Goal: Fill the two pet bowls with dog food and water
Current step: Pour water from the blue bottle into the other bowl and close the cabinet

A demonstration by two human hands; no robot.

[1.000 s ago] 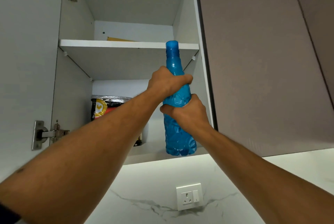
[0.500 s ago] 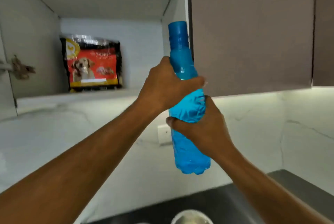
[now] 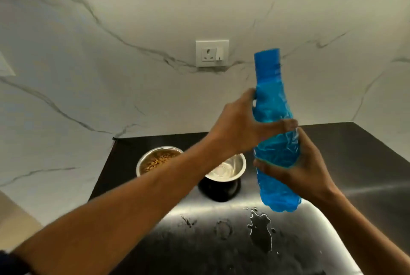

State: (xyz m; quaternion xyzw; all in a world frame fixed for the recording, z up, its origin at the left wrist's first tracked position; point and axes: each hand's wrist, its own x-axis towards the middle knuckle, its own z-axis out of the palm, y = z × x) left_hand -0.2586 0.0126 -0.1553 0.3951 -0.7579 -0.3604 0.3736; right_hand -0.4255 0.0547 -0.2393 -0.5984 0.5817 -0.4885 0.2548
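While both hands grip the blue bottle (image 3: 275, 132), the left hand (image 3: 238, 129) wraps its upper body and the right hand (image 3: 304, 163) clasps it lower down, holding it upright and capped above the counter (image 3: 366, 148). Beyond the left forearm, the left bowl (image 3: 155, 160) already holds dog food; the right bowl (image 3: 230, 169) looks empty, so pouring water seems to remain.

Between both hands, the blue bottle (image 3: 275, 132) looks like translucent, crinkled plastic. Below the left forearm, two bowls (image 3: 228, 169) are polished, shiny metal. The countertop (image 3: 366, 163) beneath the hands is dark and glossy; beyond them, the wall (image 3: 111, 75) is smooth veined marble
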